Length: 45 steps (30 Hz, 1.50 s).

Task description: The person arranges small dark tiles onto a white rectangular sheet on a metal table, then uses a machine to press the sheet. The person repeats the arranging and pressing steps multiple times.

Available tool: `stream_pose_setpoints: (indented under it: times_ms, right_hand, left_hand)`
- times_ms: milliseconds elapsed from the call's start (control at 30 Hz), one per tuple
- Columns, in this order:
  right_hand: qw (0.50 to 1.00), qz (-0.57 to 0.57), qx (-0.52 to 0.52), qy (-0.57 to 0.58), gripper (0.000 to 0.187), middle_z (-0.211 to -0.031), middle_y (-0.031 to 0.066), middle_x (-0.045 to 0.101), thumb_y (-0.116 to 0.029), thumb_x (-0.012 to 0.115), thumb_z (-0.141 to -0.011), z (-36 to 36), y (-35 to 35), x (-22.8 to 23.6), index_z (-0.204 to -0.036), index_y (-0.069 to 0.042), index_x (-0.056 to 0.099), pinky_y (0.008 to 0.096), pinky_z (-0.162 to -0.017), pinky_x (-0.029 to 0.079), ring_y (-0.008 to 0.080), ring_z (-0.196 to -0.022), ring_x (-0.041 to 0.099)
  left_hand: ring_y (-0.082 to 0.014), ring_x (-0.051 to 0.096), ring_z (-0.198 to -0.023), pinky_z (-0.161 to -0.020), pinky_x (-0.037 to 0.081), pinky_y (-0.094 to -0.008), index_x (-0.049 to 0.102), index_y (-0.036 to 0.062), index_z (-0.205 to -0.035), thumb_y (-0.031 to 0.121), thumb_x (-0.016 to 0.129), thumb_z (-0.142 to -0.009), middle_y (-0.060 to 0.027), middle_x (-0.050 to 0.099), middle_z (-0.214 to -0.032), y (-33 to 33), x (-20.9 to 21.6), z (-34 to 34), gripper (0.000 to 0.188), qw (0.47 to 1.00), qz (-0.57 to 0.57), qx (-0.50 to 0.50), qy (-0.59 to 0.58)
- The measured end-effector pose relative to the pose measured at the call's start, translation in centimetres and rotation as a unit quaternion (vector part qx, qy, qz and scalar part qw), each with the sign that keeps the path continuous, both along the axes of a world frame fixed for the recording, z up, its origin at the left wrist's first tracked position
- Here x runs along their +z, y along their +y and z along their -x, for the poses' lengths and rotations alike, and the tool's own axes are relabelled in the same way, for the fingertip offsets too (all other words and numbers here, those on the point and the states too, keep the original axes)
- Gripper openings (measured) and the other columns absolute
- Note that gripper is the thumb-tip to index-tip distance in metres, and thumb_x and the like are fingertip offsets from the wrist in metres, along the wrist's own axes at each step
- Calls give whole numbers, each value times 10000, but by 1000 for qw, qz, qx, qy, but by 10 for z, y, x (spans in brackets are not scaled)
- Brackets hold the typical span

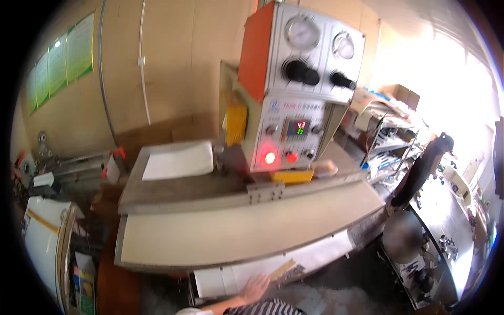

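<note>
My left hand (255, 287) lies over the white lower shelf (231, 277) at the front of a machine. Its fingers look stretched out, though slightly blurred, and I see nothing held in them. Just past the fingertips is a flat tan strip (283, 269) with a small dark patch beside it; whether the fingers touch it I cannot tell. Above this shelf stretches a long cream-coloured plate (236, 233). A striped sleeve or garment (268, 307) shows at the lower edge. My right hand is out of sight.
Behind the plate stands a grey and orange control box (289, 126) with gauges, knobs and a lit red button. White paper (178, 160) lies on the machine top. At right, a person in dark clothes (420, 168) is near a worktable (446, 220) and a round stool (402, 236).
</note>
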State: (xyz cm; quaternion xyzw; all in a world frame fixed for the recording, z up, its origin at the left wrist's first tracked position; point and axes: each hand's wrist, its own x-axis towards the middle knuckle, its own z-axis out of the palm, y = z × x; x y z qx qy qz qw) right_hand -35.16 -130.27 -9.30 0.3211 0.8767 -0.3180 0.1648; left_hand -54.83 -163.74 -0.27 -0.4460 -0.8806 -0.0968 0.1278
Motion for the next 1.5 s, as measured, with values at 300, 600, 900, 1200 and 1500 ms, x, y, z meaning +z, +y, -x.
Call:
stream_pose_setpoints:
  times_ms: [300,600,900,1200,1500]
  right_hand:
    - [1000,-2,-13,-17,329,-975,208,704,-339,579,-857,22,-6,20,-1034,-111,739,470,-827,541,383,-956,682]
    - [999,7,-15,-30,339,-982,208,703,-351,570,-860,13,-14,13,-1033,-113,738,473,-829,541,385,-958,681]
    - [998,9,-6,-65,349,-990,207,702,-362,560,-863,-58,-8,-29,-1033,-114,737,477,-830,542,386,-960,679]
    - [998,12,54,-15,307,-948,219,695,-316,604,-832,-114,-15,-53,-938,-61,737,476,-797,540,404,-930,672]
    - [997,50,-16,-62,319,-1019,248,674,-303,587,-852,-122,-20,-61,-1014,-60,714,468,-859,518,417,-1026,643]
  left_hand:
    - [-404,319,-1408,-1147,243,-581,389,-3,-1454,382,547,-864,-210,388,-1494,6,-63,17,722,999,-25,1,-29]
    - [-378,426,-1332,-1067,368,-558,499,17,-1366,190,505,-907,-187,480,-1403,-2,-24,15,491,999,-37,9,-16]
    - [-378,358,-1392,-1092,326,-580,442,9,-1378,147,427,-946,-195,426,-1450,-5,4,19,454,997,8,14,-73]
    - [-344,349,-1412,-1148,282,-547,502,76,-1348,131,450,-950,-149,448,-1456,0,2,22,405,995,12,50,-85]
    - [-338,303,-1439,-1173,239,-519,494,93,-1372,115,466,-921,-137,420,-1483,6,13,27,452,994,24,59,-86]
